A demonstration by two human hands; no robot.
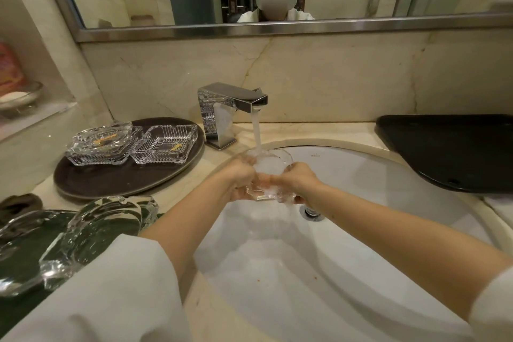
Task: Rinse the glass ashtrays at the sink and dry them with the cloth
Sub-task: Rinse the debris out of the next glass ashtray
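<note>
Under the running tap (231,104) I hold a clear glass ashtray (270,168) over the white sink (347,230). My left hand (240,179) grips its left side and my right hand (301,182) grips its right side. Water streams onto the glass and spills off its near edge. Two more glass ashtrays (101,143) (165,144) sit side by side on a round dark tray (116,180) left of the tap. Two large glass ashtrays (108,226) (19,253) lie on a dark green cloth (16,311) at the near left.
A black tray (455,150) rests on the counter to the right of the basin. The drain (311,212) shows just below my right hand. A mirror runs along the back wall. A small dish (19,97) stands in a niche at far left.
</note>
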